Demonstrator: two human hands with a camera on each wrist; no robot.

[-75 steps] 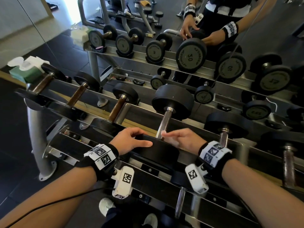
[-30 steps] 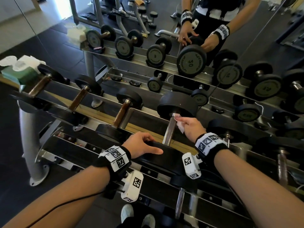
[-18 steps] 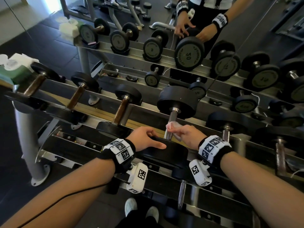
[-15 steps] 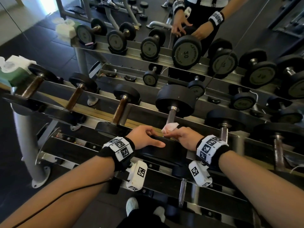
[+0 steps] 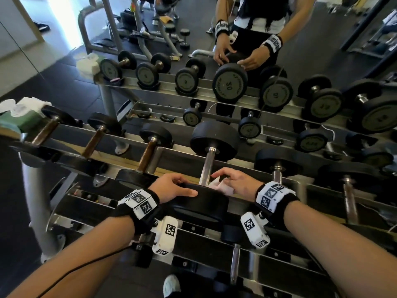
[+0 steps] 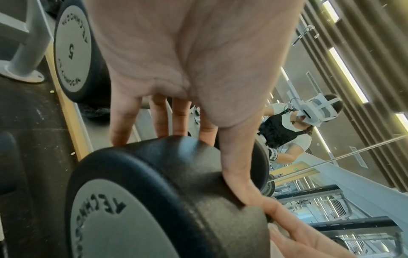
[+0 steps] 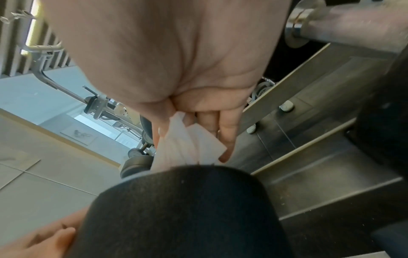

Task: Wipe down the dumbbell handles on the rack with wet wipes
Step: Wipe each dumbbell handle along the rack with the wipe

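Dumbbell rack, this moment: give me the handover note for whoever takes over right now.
Left hand rests on the near head of the large dumbbell, steadying it. Right hand pinches a wet wipe at the near end of its handle. Wipe pack sits at the left end of the rack. Done: cannot tell beyond this handle being worked. Left: finish it, then the other handles.

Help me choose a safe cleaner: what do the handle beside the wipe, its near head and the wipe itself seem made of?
Handle: bare metal, probably steel; silvery with a dull sheen.
Near head: black matte coating, likely rubber or urethane; its grey end plate has moulded lettering, material unclear.
Wipe: thin white nonwoven fabric, judging by its soft creases.
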